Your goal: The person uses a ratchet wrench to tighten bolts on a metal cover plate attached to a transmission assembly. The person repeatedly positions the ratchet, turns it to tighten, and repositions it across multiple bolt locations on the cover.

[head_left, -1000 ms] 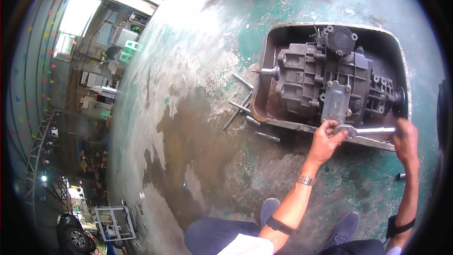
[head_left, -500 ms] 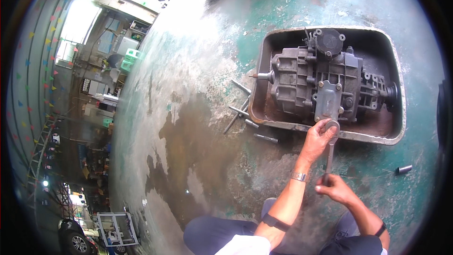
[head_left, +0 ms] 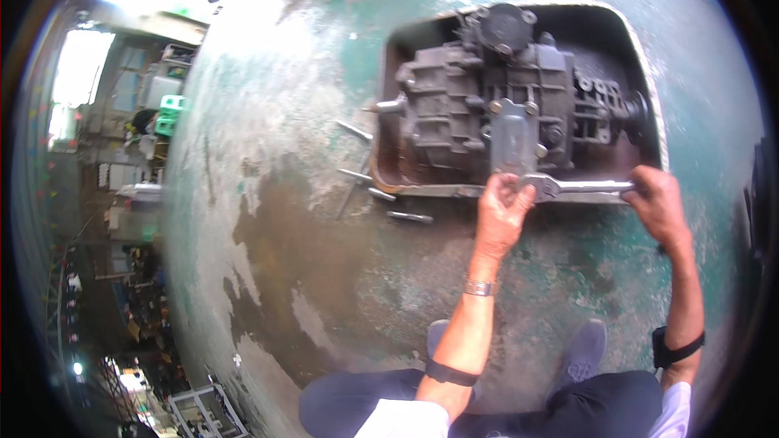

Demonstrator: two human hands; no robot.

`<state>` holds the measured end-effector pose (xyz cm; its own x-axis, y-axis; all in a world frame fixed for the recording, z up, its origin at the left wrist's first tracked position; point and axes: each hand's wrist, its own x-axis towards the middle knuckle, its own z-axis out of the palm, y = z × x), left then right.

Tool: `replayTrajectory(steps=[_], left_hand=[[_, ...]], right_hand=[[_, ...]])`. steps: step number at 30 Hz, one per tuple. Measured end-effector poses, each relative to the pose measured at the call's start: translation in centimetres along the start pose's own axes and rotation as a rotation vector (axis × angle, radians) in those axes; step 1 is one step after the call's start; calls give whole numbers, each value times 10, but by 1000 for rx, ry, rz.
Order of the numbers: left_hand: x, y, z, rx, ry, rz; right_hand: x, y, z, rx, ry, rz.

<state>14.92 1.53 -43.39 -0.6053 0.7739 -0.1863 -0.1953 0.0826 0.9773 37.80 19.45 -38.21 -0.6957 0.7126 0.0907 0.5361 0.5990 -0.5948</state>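
A ratchet wrench [head_left: 596, 186] lies level along the near rim of a metal tray, its handle pointing right. My left hand [head_left: 497, 223] is closed at the ratchet's round head, thumb against it, by the near end of a grey cover plate [head_left: 511, 142]. Closed round the handle's far end is my right hand [head_left: 664, 207], out to the right. The plate sits on a grey gearbox [head_left: 442, 93], with several bolt heads along its edges. Whatever is under the ratchet head is hidden by my left fingers.
The gearbox rests in the deep metal tray [head_left: 653, 97] on a worn green floor. Left of the tray lie several metal rods and a short socket extension [head_left: 410, 216]. A wet brown patch [head_left: 284, 276] spreads further left. Green crates [head_left: 169, 113] stand at the far left.
The ratchet handle has swung from pointing toward me to pointing right, my right hand moving right and away with it. My left hand has stayed at the head. The whole view has shifted.
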Motion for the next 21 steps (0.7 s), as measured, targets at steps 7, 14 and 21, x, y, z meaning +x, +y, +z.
replayTrajectory(steps=[7,14,21], left_hand=[[7,10,-12,-19,-118,-13],[13,16,-18,-91,-176,-93],[8,6,-18,-119,-144,-47]], right_hand=[[-107,-69,141,920,-750,524],[-89,-99,167,1116,-912,272],[-26,-5,-2,64,-336,33]])
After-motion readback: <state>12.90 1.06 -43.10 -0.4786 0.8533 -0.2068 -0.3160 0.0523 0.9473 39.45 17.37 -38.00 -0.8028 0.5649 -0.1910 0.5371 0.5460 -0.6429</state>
